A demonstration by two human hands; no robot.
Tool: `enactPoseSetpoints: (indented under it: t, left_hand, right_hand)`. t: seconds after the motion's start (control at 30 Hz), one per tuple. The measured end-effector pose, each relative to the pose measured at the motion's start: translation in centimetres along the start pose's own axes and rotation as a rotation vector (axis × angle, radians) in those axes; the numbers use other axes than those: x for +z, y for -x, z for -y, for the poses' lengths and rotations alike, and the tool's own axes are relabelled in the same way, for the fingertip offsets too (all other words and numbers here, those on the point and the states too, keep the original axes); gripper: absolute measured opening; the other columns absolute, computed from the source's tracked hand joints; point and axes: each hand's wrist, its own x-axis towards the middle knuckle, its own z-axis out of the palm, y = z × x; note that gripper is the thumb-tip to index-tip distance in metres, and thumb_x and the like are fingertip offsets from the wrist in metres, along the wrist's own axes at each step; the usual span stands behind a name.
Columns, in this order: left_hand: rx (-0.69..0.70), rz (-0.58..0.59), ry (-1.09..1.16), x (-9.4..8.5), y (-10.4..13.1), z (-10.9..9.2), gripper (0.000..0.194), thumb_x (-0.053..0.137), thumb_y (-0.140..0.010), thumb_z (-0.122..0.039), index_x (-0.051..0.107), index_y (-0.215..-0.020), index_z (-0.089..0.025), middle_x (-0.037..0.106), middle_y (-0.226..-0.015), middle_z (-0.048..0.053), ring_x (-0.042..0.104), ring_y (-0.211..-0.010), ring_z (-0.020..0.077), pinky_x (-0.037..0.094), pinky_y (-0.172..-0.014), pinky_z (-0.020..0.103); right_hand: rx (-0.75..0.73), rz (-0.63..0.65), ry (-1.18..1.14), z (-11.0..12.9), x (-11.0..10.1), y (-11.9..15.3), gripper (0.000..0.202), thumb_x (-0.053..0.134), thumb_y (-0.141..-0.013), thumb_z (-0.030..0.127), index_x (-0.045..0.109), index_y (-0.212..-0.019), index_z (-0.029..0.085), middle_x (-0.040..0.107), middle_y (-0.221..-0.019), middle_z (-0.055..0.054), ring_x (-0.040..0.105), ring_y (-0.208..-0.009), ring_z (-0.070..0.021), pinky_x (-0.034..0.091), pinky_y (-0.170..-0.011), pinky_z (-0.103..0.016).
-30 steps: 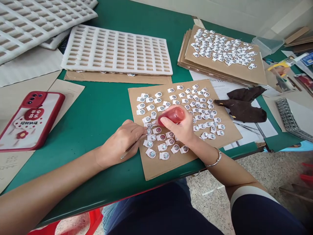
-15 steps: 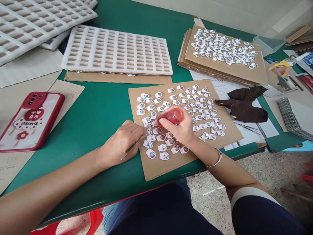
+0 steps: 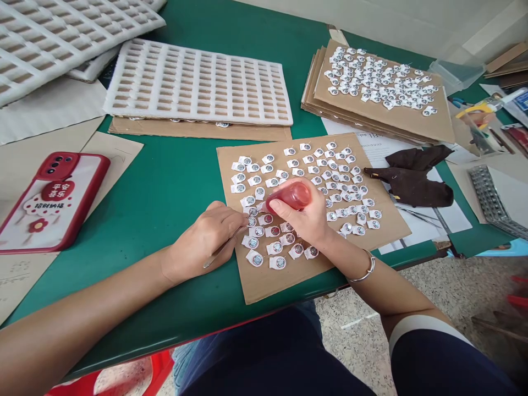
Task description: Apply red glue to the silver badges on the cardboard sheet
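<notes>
My right hand [image 3: 311, 220] is wrapped round a squeeze bottle of red liquid [image 3: 293, 196], tilted with its nozzle pointing left and down at the small round pieces. My left hand [image 3: 208, 234] pinches a thin metal tool [image 3: 220, 252], its tip by a piece at the board's left side; its exact kind I cannot tell. Under both hands lies a cardboard sheet [image 3: 264, 286] bearing rows of small white tabs with round metallic discs [image 3: 277, 263]. A few discs, such as one near the nozzle [image 3: 273, 231], look red. My right hand hides some pieces.
White foam grid trays [image 3: 198, 82] lie at the back left. A cardboard stack [image 3: 437, 124] with more pieces stands back right. A red-edged phone [image 3: 53, 203] lies left. Dark cloth [image 3: 424, 184] and tweezers [image 3: 418, 215] lie right, on paper. The green table's edge runs before me.
Both hands, the bottle and the thin tool stay almost in place. The view shifts very slightly; no piece has visibly moved.
</notes>
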Motion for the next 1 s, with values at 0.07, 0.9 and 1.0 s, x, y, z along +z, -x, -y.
enactPoseSetpoints:
  t: [0.07,0.9,1.0]
  left_hand:
    - [-0.001,-0.001,-0.004,0.07,0.03,0.07,0.022,0.045,-0.084,-0.008,0.048,-0.104,-0.017,0.064,-0.093,0.007,0.061,-0.084,0.0193,0.044,-0.076,0.035]
    - [-0.043,0.000,0.108,-0.29,-0.14,0.59,0.021,0.048,-0.085,-0.008,0.050,-0.104,-0.018,0.064,-0.095,0.004,0.061,-0.085,0.0175,0.043,-0.080,0.035]
    - [-0.050,0.001,0.118,-0.28,-0.09,0.72,0.021,0.048,-0.085,-0.008,0.051,-0.104,-0.018,0.065,-0.096,0.005,0.061,-0.086,0.0177,0.044,-0.081,0.035]
  right_hand:
    - [0.001,0.003,0.010,-0.01,-0.02,0.02,0.026,0.070,-0.070,0.031,0.055,-0.090,0.023,0.067,-0.086,-0.001,0.064,-0.080,-0.0167,0.054,-0.075,-0.035]
    - [0.040,0.012,-0.030,0.03,0.06,-0.05,0.026,0.070,-0.069,0.037,0.058,-0.086,0.021,0.067,-0.083,-0.001,0.064,-0.076,-0.0154,0.054,-0.072,-0.032]
    - [0.038,0.016,-0.033,-0.02,0.05,-0.06,0.026,0.070,-0.069,0.036,0.058,-0.086,0.022,0.067,-0.084,-0.001,0.064,-0.078,-0.0156,0.055,-0.073,-0.032]
